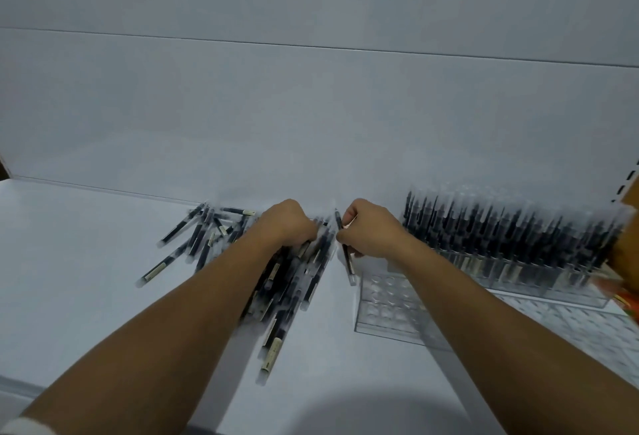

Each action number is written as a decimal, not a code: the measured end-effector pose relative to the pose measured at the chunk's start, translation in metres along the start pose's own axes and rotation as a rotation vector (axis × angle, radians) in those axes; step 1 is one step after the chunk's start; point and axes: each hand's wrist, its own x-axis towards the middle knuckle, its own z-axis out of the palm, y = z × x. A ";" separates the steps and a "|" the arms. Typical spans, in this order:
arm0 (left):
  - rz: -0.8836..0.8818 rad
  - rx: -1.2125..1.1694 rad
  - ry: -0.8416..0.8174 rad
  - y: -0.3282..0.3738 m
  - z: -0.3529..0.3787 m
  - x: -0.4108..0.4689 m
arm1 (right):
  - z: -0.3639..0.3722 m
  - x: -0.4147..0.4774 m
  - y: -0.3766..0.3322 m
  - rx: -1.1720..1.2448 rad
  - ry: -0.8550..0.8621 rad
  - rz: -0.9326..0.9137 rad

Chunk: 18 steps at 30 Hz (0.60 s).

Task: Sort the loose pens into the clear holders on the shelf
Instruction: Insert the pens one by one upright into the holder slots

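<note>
A pile of loose dark pens (207,237) with clear caps lies on the white shelf (69,261), spreading from the back wall toward me. My left hand (287,223) is curled on a bundle of pens (294,282) from this pile. My right hand (370,230) pinches a single pen (347,261), held nearly upright just left of an empty clear holder (387,303). Behind and right of it, a long clear holder (511,261) stands packed with upright pens. The frame is motion-blurred.
The white back wall rises directly behind the pens. Another clear grid tray (570,327) lies flat at the right front. An orange-brown object (626,254) intrudes at the right edge. A slotted shelf upright (627,182) shows at the far right.
</note>
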 end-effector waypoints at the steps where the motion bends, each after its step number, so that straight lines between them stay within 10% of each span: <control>1: 0.006 -0.068 0.015 -0.001 -0.002 -0.001 | -0.002 -0.001 0.002 0.027 0.017 -0.005; 18: 0.500 -0.998 0.033 0.082 0.025 -0.059 | -0.106 -0.104 0.068 0.386 0.377 -0.358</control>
